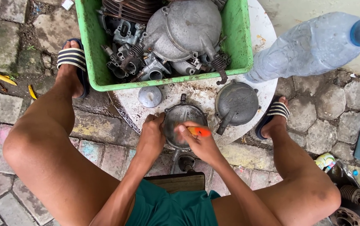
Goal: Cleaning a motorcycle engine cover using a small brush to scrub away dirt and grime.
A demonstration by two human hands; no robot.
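- We see a round, dull grey metal cover (183,121), grimy and dished, lying at the near edge of the white round table (205,98).
- Our left hand (152,136) has its fingers clamped on the cover's rim.
- Our right hand (201,142) has its fingers closed around an orange-handled tool (199,132), pressed into the cover.

Ahead of your hands, the green plastic crate (91,62) packed with grey metal engine parts blocks the far half of the round white tabletop (201,94). A small round metal cap (149,96) lies at left and a grey domed metal cover (236,103) at right; bare tabletop shows between them. A clear plastic bottle (309,48) overhangs the right edge.
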